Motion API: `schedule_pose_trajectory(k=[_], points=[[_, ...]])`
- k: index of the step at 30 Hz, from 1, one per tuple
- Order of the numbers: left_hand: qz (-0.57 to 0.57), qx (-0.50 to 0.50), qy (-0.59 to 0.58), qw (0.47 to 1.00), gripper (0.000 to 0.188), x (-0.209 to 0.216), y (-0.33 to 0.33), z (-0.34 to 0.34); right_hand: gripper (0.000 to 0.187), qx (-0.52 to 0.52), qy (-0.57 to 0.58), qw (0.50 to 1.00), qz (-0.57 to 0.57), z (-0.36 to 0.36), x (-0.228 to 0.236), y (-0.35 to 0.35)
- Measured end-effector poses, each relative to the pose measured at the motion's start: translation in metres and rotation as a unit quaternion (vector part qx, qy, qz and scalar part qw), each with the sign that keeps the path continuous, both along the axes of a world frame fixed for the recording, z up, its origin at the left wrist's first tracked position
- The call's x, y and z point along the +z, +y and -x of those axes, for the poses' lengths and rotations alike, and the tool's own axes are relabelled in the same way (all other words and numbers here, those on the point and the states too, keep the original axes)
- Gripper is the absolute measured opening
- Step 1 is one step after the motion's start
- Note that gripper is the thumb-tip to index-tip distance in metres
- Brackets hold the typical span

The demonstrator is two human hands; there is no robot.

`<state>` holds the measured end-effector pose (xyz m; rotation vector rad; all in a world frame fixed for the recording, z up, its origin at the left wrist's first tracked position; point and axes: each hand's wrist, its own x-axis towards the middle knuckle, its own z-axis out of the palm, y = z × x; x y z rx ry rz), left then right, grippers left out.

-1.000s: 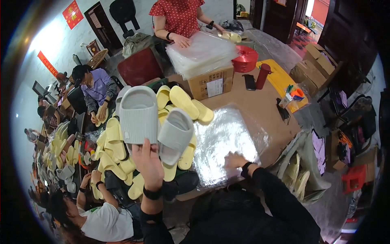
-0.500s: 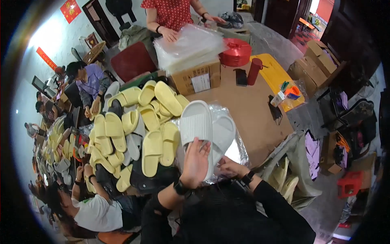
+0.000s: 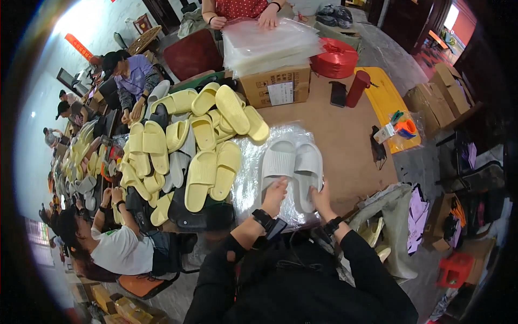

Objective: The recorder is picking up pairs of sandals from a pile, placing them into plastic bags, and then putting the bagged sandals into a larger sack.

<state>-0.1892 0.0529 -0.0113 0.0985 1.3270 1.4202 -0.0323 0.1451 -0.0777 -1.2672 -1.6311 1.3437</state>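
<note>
A pair of light grey slide slippers lies side by side, toes away from me, on clear plastic film (image 3: 249, 186) in front of me. My left hand (image 3: 275, 195) is closed at the heel part of the left slipper (image 3: 279, 159). On the outer side of the right slipper (image 3: 308, 163), my right hand (image 3: 321, 202) grips its edge near the heel, thumb toward the sole. To the left is a heap of pale yellow slippers (image 3: 200, 181) with some grey and black ones among them; the nearest yellow pair stands close to the film.
Beyond the heap, a stack of clear plastic bags (image 3: 270, 46) rests on a cardboard box (image 3: 275, 88), with a co-worker's hands on it. A red ribbon roll (image 3: 334, 58), phone (image 3: 338, 94) and red bottle (image 3: 358, 89) stand right of it. A sack (image 3: 396, 237) with slippers hangs at right.
The left grey slipper, held raised and tilted before, is now down beside the other on the film. My right hand has moved up to the right slipper. The co-worker's hands have shifted over the bags.
</note>
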Motion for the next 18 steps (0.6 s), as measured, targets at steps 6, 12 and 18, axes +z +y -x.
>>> schedule_pose_trajectory(k=[6, 12, 18], points=[[0.146, -0.481, 0.514, 0.696, 0.025, -0.037, -0.055, -0.003, 0.046, 0.002, -0.011, 1.000, 0.021, -0.006, -0.032, 0.029], [0.035, -0.464, 0.673, 0.575, 0.023, -0.054, -0.113, -0.005, 0.061, -0.040, -0.241, 0.966, -0.087, 0.034, -0.005, 0.009], [0.032, -0.407, 0.712, 0.572, 0.037, -0.099, -0.119, -0.021, 0.035, 0.189, -0.242, 0.948, -0.089, 0.052, 0.010, -0.026]])
